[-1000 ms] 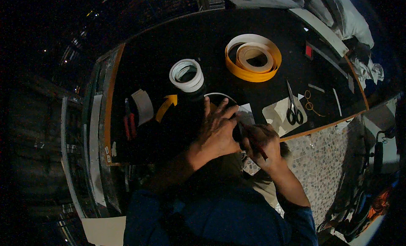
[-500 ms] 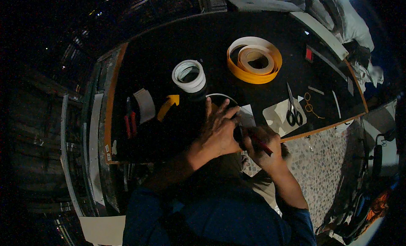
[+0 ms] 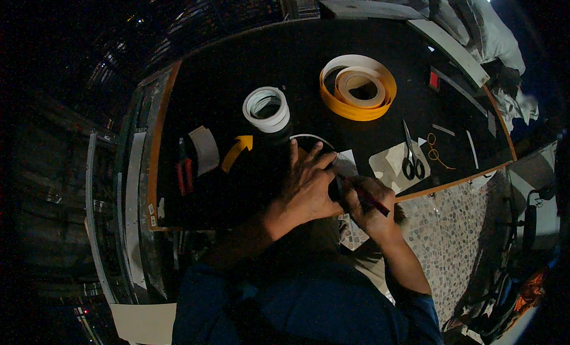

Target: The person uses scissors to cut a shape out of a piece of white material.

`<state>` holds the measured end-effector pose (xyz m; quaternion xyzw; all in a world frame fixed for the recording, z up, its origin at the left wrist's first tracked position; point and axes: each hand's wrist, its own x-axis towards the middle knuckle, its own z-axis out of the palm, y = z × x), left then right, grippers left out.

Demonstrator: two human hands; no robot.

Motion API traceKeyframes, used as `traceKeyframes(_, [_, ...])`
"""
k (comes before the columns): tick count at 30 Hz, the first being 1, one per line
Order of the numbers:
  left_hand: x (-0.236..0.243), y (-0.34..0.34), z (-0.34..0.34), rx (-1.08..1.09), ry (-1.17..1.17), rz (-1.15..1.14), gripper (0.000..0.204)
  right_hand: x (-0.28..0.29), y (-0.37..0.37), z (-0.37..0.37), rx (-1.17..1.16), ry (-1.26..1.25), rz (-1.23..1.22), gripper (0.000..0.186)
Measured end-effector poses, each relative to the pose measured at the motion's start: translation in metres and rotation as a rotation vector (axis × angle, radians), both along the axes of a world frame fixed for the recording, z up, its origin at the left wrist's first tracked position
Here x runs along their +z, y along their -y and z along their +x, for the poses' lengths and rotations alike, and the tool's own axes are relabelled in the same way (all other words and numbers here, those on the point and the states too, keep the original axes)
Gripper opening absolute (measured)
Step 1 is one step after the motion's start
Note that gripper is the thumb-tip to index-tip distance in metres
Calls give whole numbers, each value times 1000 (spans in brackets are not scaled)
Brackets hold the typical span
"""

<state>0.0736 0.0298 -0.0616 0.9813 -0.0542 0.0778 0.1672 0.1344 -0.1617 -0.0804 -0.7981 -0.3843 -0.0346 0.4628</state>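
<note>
My left hand [image 3: 310, 182] is spread with its fingers apart over a dark round piece with a thin white curved edge [image 3: 316, 137]. Close beside it, my right hand [image 3: 371, 210] is closed around a slim dark-red pen-like tool [image 3: 379, 206]; its tip is hidden in shadow between the hands. A pale sheet [image 3: 347, 161] shows just beyond the right hand's fingers. Past the left hand stands a stack of white tape rolls [image 3: 282, 117]. A yellow arrow-shaped piece [image 3: 238, 151] lies to the left.
A yellow roll [image 3: 363, 113] encircles a smaller tan roll at the back. Black-handled scissors [image 3: 409, 167] rest on a pale patterned sheet [image 3: 383, 163] at right. Red-handled pliers [image 3: 184, 173] and a grey curved strip [image 3: 204, 150] lie left on the black table [image 3: 219, 69].
My right hand and the red tool have shifted very slightly, the tool's rear end moving a little right. My left hand stays in place on the round piece.
</note>
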Motion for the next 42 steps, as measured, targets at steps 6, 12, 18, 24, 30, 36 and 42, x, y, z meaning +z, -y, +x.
traceKeyframes(6, [1, -1, 0, -2, -5, 3, 81, 7, 9, -2, -16, -156, 23, 16])
traceKeyframes(12, [2, 1, 0, 3, -54, 31, 85, 16, 8, 15, -47, -145, 151, 15])
traceKeyframes(18, [10, 2, 0, -20, -88, 46, 90, 11, 8, 37, 51, -353, 146, 18])
traceKeyframes(24, [9, 3, 2, -38, -78, 99, 93, 18, 7, 82, 102, -576, 108, 20])
traceKeyframes(30, [11, 2, 4, -55, -84, 119, 95, 16, 1, 105, 273, -712, -30, 19])
traceKeyframes(36, [14, 5, 3, -46, -111, 124, 94, 8, 0, 97, 315, -872, 101, 25])
traceKeyframes(42, [11, 4, 0, -45, -106, 96, 92, 24, -4, 90, 278, -854, -25, 23])
